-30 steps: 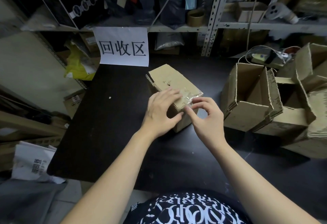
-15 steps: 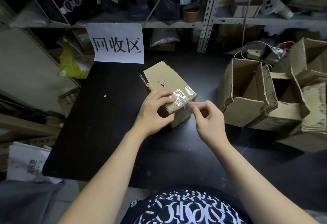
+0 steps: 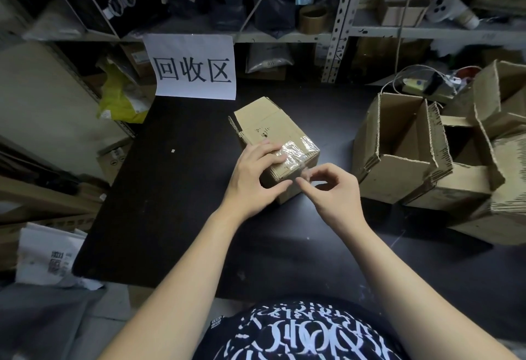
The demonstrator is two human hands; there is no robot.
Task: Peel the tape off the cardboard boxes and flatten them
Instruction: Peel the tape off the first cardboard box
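On black table [image 3: 170, 189], left hand [image 3: 250, 177] grips brown box [image 3: 270, 126], right hand [image 3: 336, 189] pinches its crinkled tape [image 3: 299, 150].

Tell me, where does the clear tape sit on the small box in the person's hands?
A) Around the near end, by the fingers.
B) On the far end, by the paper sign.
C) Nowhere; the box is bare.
A: the crinkled clear tape wraps the near end of the small box, which the left hand holds, and the right hand pinches at the tape's lower edge.
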